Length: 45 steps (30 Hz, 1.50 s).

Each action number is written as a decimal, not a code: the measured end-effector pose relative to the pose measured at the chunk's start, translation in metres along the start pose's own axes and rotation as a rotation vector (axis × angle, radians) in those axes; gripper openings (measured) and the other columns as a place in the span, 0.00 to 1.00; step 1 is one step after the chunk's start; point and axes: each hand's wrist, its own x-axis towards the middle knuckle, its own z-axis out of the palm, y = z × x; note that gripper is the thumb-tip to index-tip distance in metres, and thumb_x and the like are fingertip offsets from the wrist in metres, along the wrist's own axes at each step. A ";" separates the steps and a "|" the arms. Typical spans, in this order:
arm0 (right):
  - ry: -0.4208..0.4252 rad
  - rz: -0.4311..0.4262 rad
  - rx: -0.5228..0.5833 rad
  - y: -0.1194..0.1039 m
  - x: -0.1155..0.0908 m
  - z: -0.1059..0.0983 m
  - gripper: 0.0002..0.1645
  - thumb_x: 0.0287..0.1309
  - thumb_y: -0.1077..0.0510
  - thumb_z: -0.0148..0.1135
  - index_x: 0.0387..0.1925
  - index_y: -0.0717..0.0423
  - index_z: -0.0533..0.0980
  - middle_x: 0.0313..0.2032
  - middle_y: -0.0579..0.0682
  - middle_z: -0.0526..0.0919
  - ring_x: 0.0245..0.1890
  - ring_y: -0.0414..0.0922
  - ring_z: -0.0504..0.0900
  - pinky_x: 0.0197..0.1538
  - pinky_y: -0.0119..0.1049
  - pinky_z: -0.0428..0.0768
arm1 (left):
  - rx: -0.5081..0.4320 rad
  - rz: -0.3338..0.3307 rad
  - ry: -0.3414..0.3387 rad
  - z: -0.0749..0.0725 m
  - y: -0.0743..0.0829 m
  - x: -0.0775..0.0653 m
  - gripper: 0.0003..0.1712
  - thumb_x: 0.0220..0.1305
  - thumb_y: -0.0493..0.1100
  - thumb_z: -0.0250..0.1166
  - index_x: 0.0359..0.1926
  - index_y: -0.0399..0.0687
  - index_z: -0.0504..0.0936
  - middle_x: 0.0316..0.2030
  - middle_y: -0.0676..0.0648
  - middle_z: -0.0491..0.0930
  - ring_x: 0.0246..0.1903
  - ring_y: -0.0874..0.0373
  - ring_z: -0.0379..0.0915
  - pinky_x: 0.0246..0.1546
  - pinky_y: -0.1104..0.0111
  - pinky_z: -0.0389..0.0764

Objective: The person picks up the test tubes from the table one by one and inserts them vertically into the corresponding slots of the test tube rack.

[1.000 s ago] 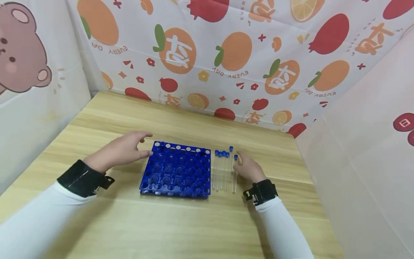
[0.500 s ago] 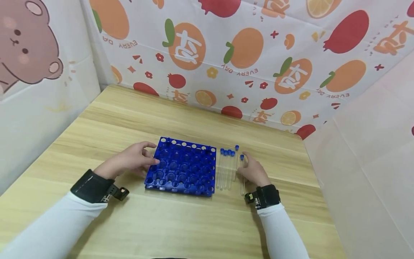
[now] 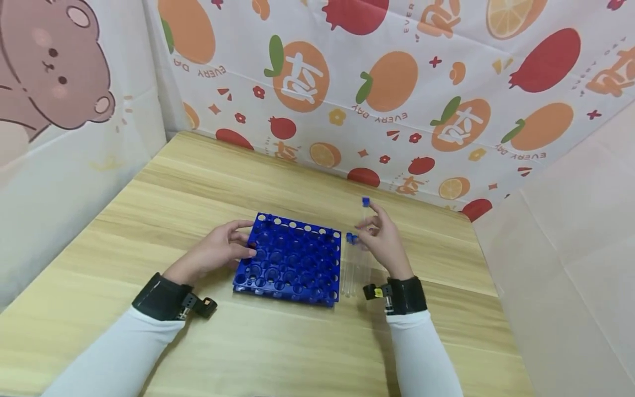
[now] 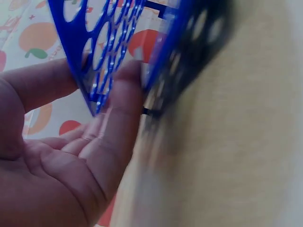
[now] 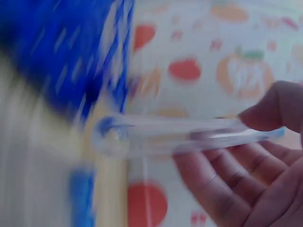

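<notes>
A blue test tube rack (image 3: 292, 262) with rows of round holes stands on the table. My left hand (image 3: 210, 256) holds its left edge, the thumb at the upper plate and a fingertip reaching between the plates in the left wrist view. Above the table, my right hand (image 3: 387, 242) pinches a clear test tube (image 5: 161, 137) between thumb and fingers. Its blue cap (image 3: 366, 202) points up in the head view; the right wrist view is blurred. Below that hand, just right of the rack, lie several capped test tubes (image 3: 350, 275), partly hidden by the fingers.
The wooden table (image 3: 278, 353) stretches in front of the rack and to both sides. A fruit-patterned cloth (image 3: 307, 127) hangs along the back edge. Pale hangings stand at left and right, the left one with a bear print (image 3: 59, 66).
My right hand has lifted a test tube off the table, raising and tilting it. My left hand has closed in on the rack's left edge. The head view has shifted.
</notes>
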 end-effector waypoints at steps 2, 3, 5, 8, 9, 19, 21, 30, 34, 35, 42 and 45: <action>-0.004 -0.055 0.065 -0.018 0.010 0.016 0.44 0.57 0.68 0.61 0.73 0.46 0.59 0.46 0.59 0.83 0.36 0.55 0.85 0.39 0.56 0.85 | -0.010 0.024 0.015 0.003 -0.003 0.002 0.48 0.60 0.37 0.69 0.75 0.43 0.52 0.53 0.34 0.77 0.43 0.51 0.81 0.42 0.63 0.85; -0.008 -0.093 0.089 -0.021 0.016 0.023 0.41 0.57 0.68 0.62 0.71 0.47 0.62 0.45 0.58 0.83 0.36 0.55 0.85 0.38 0.55 0.85 | -0.010 0.032 0.026 0.006 -0.004 0.003 0.48 0.60 0.38 0.69 0.75 0.44 0.53 0.53 0.35 0.78 0.43 0.52 0.81 0.43 0.64 0.84; -0.025 -0.164 0.138 -0.036 0.026 0.040 0.35 0.57 0.67 0.64 0.66 0.51 0.66 0.44 0.59 0.83 0.38 0.58 0.85 0.39 0.57 0.85 | -0.014 0.048 0.043 0.009 -0.005 0.005 0.47 0.60 0.38 0.69 0.75 0.44 0.55 0.53 0.36 0.78 0.43 0.54 0.81 0.45 0.65 0.84; -0.054 -0.233 0.181 -0.055 0.039 0.067 0.28 0.59 0.66 0.64 0.60 0.56 0.68 0.42 0.61 0.81 0.39 0.56 0.84 0.41 0.58 0.85 | -0.011 0.059 0.062 0.011 -0.006 0.004 0.46 0.60 0.39 0.69 0.74 0.44 0.57 0.53 0.36 0.78 0.42 0.55 0.81 0.45 0.65 0.83; -0.065 -0.243 0.194 -0.060 0.043 0.075 0.27 0.60 0.66 0.64 0.60 0.57 0.68 0.42 0.61 0.80 0.39 0.55 0.83 0.41 0.58 0.85 | -0.014 0.058 0.069 0.011 -0.007 0.004 0.45 0.60 0.39 0.69 0.74 0.45 0.58 0.53 0.36 0.78 0.43 0.53 0.81 0.45 0.65 0.84; -0.097 -0.332 0.064 -0.088 0.067 0.129 0.24 0.65 0.63 0.61 0.58 0.64 0.65 0.42 0.62 0.80 0.42 0.53 0.81 0.47 0.40 0.84 | 0.101 0.063 0.101 0.008 -0.003 -0.006 0.28 0.63 0.42 0.68 0.63 0.42 0.73 0.62 0.37 0.74 0.61 0.40 0.71 0.54 0.56 0.80; -0.078 -0.344 0.050 -0.087 0.072 0.134 0.23 0.65 0.62 0.62 0.57 0.63 0.66 0.42 0.60 0.80 0.42 0.51 0.81 0.50 0.39 0.83 | 0.098 0.065 0.098 0.009 -0.002 -0.005 0.28 0.63 0.42 0.68 0.63 0.41 0.73 0.62 0.37 0.73 0.61 0.40 0.71 0.54 0.56 0.80; -0.104 -0.353 0.021 -0.080 0.081 0.152 0.19 0.65 0.59 0.63 0.53 0.56 0.68 0.39 0.52 0.82 0.38 0.43 0.83 0.45 0.32 0.83 | 0.093 0.056 0.098 0.008 -0.005 -0.007 0.29 0.63 0.44 0.69 0.62 0.41 0.73 0.61 0.37 0.75 0.59 0.41 0.73 0.48 0.62 0.82; -0.147 -0.340 -0.013 -0.077 0.081 0.159 0.18 0.64 0.59 0.63 0.53 0.58 0.69 0.38 0.50 0.83 0.37 0.42 0.83 0.43 0.31 0.84 | 0.076 0.052 0.099 0.008 -0.009 -0.010 0.30 0.62 0.44 0.69 0.63 0.41 0.73 0.62 0.37 0.74 0.57 0.42 0.74 0.44 0.64 0.83; -0.154 -0.337 -0.030 -0.076 0.081 0.160 0.18 0.64 0.59 0.63 0.52 0.58 0.69 0.38 0.50 0.83 0.37 0.42 0.83 0.43 0.30 0.84 | 0.073 0.055 0.099 0.008 -0.009 -0.010 0.30 0.62 0.44 0.69 0.63 0.41 0.73 0.61 0.37 0.74 0.57 0.43 0.75 0.43 0.65 0.84; -0.190 -0.296 -0.106 -0.074 0.081 0.162 0.13 0.62 0.60 0.64 0.43 0.52 0.68 0.37 0.48 0.83 0.37 0.42 0.85 0.42 0.29 0.84 | 0.051 0.065 0.094 0.008 -0.009 -0.007 0.30 0.62 0.43 0.69 0.63 0.40 0.73 0.60 0.36 0.74 0.54 0.44 0.76 0.38 0.65 0.84; -0.184 -0.286 -0.102 -0.073 0.081 0.163 0.14 0.60 0.61 0.65 0.42 0.52 0.68 0.36 0.48 0.83 0.37 0.42 0.85 0.42 0.30 0.84 | 0.056 0.056 0.094 0.007 -0.009 -0.006 0.30 0.62 0.44 0.69 0.63 0.41 0.73 0.59 0.35 0.75 0.52 0.45 0.76 0.37 0.64 0.84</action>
